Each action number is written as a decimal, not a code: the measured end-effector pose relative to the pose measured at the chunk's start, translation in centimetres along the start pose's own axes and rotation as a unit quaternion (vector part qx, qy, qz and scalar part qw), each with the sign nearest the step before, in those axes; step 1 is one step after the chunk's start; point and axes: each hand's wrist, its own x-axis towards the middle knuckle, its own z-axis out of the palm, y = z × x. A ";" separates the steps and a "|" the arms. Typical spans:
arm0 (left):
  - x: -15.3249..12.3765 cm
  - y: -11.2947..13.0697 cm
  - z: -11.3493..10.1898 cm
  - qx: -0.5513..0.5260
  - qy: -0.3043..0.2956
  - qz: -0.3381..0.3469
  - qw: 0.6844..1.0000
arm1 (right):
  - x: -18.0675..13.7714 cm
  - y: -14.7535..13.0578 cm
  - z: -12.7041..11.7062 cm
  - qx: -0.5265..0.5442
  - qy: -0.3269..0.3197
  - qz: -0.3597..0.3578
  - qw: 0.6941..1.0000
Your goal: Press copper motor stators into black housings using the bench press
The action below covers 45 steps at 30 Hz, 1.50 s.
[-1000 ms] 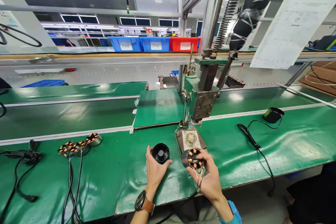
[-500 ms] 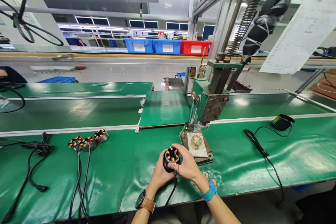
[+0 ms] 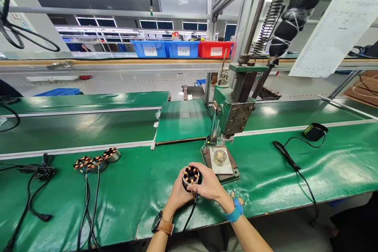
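Both hands hold one motor assembly (image 3: 191,176) just above the green bench near its front edge: a round stator with copper coils sits in a black housing, and a black cable hangs down from it. My left hand (image 3: 177,195) cups the housing from the left. My right hand (image 3: 210,186) wraps around it from the right. Right behind them stands the press base plate (image 3: 222,162) with a round brass-coloured part on it.
A green manual press (image 3: 233,110) with a black lever (image 3: 292,12) rises behind the hands. Three more stators with cables (image 3: 96,161) lie to the left. A black cable with a small device (image 3: 314,130) lies to the right. Conveyor belts (image 3: 76,126) run behind.
One second ago the black housing was in my left hand and the stator in my right, apart. Now the stator sits in the housing, held by both hands together.
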 end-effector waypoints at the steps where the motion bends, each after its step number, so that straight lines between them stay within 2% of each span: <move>1: 0.1 0.1 -0.1 0.000 -0.003 -0.003 1.000 | 0.3 0.0 -0.4 0.011 -0.018 -0.006 1.000; 5: 0.3 0.2 -0.3 0.008 -0.011 -0.029 0.999 | 1.0 0.0 -1.7 0.053 -0.053 -0.008 0.997; 8: 0.2 0.5 -0.3 -0.003 -0.011 -0.039 0.999 | 0.9 0.2 -1.6 0.062 -0.055 -0.001 0.997; 14: 0.1 0.7 -0.2 -0.017 -0.012 -0.032 0.999 | -0.7 0.9 0.3 0.043 0.067 0.052 0.995; 22: 0.0 0.8 -0.4 -0.042 -0.026 -0.030 0.998 | -0.7 0.4 1.3 -0.007 0.106 0.050 0.993; 31: 0.3 0.6 -0.4 -0.020 -0.009 -0.033 0.999 | -1.6 0.7 -0.2 -0.013 0.068 0.039 0.997; 40: 0.4 -0.2 -0.9 -0.008 -0.014 -0.001 1.000 | -0.9 -1.4 1.2 -0.113 0.099 0.087 0.985; 42: 0.4 -0.3 -0.9 0.003 -0.011 -0.002 1.000 | -1.2 -1.3 1.5 -0.129 0.080 0.096 0.984; 45: 0.1 -0.5 -0.7 0.016 -0.023 -0.011 1.000 | -2.1 -0.9 1.1 -0.127 0.007 0.120 0.985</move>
